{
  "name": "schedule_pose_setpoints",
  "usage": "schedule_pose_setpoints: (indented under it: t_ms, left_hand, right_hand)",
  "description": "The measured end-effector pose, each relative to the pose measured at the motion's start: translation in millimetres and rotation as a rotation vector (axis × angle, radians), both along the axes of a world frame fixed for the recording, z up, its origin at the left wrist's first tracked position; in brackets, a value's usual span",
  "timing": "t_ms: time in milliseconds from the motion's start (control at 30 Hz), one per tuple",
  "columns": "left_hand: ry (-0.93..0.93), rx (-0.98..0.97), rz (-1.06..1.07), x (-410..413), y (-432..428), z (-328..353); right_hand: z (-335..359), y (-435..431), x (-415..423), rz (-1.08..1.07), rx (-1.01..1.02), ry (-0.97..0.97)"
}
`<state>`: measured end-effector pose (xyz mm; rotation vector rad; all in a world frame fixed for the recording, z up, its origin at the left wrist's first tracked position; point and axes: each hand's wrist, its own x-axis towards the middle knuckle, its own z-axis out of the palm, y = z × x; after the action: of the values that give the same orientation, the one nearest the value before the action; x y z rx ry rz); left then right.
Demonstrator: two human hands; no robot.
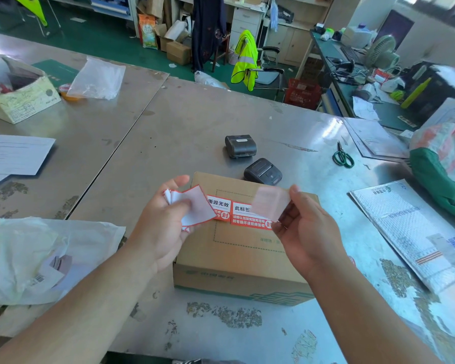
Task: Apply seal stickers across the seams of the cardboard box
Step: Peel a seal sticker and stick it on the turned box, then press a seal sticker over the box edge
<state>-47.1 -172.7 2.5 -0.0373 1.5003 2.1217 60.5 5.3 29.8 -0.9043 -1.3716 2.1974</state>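
Two seal stickers [237,211] on box [244,261]; left hand [166,219] grips sticker stack [192,208].

The red-and-white seal stickers [231,210] on the cardboard box [237,256] read "撕毁无效" and "此标签", plus a circled "封". Smaller white print below is partly legible: "如有损坏请拒绝签收". Print elsewhere is too blurred to read.

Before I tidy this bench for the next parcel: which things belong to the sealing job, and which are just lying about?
In use:
cardboard box
seal stickers on box
sticker stack, left hand
translucent backing strip, right hand

Lying about:
two black handheld printers
green scissors
bubble mailer
clear plastic bag
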Motion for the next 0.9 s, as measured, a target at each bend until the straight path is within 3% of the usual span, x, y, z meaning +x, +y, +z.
schedule_pose_setpoints:
  t_ms: [167,300,533,767,900]
  left_hand:
    - [-0.035,0.126,0.066,-0.8,-8.0,-1.7]
    - [0.041,0.034,0.048,0.4,-17.0,2.0]
    - [0.038,0.100,0.064,-5.3,-40.4,-0.9]
    - [0.246,-0.014,0.028,-7.4,-56.7,-2.5]
    - [0.565,-0.320,-0.023,-5.6,-64.9,-6.1]
  right_hand:
    - [0.8,-9.1,-5.7,-0.013,0.003,-0.020]
    - [2.8,-18.1,-13.2,0.019,-0.013,-0.068]
    - [2.6,-40.2,-31.3,0.086,-0.051,-0.108]
    - [7.2,-63.6,-49.0,0.129,-0.075,-0.185]
    - [8.7,-73.0,-59.8,0.141,-0.079,-0.266]
